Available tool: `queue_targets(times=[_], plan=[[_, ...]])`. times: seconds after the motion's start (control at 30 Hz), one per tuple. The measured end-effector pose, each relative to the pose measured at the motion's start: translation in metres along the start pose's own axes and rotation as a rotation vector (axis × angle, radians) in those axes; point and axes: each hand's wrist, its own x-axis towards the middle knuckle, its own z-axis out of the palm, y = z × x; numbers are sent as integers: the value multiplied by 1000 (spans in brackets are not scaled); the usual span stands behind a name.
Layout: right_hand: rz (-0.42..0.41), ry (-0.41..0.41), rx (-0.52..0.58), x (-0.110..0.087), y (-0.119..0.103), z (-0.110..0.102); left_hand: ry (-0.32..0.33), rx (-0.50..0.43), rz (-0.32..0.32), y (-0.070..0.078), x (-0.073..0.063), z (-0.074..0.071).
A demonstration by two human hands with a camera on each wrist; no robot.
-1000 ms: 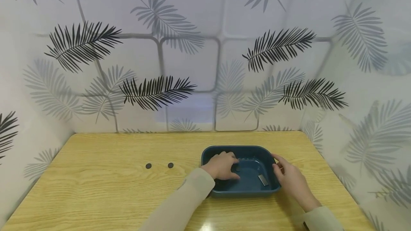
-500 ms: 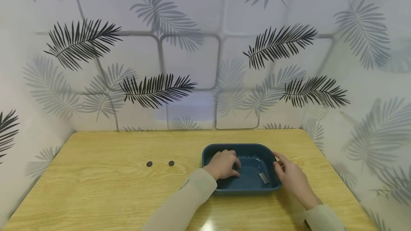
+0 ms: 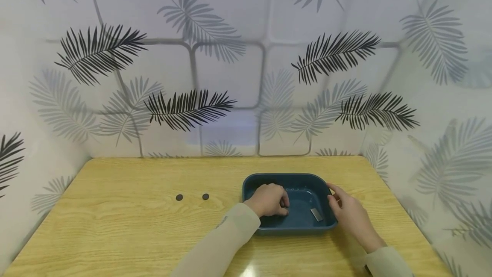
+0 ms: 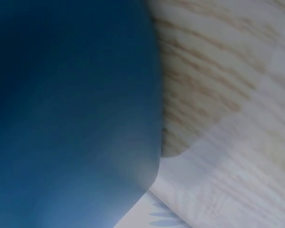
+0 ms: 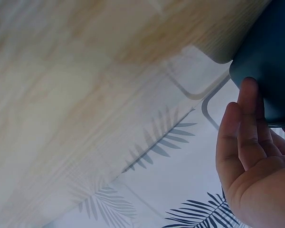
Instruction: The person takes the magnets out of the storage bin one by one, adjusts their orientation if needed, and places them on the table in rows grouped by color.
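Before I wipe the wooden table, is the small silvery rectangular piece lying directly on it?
No, the silvery rectangular piece lies inside the dark blue tray, near the end the right hand touches.

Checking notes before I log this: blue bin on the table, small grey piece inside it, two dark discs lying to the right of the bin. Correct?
One error: the discs lie left of the bin, as the head view shows. Blue bin on the table and grey piece inside stand.

table (image 3: 115,234): yellow wood grain, rounded far corners | backdrop (image 3: 228,69): behind and both sides | printed black fronds (image 3: 192,109), grey fronds (image 3: 201,27)
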Motion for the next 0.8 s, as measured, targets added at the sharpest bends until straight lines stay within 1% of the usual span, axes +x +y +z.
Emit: queue_targets(times=[0.13, 0.27, 0.5, 0.63, 0.8], plan=[[-4, -1, -3, 0, 0, 0, -2, -71, -16, -1, 0, 0], [-10, 6, -4, 0, 0, 1, 12, -124, -19, 0, -3, -3], [1, -12, 10, 0, 0, 2, 38, -136, -12, 0, -7, -6], [12, -25, 12, 0, 0, 2, 65, -135, 23, 1, -7, -8], [6, -17, 8, 0, -1, 1, 117, -101, 87, 5, -7, -17]])
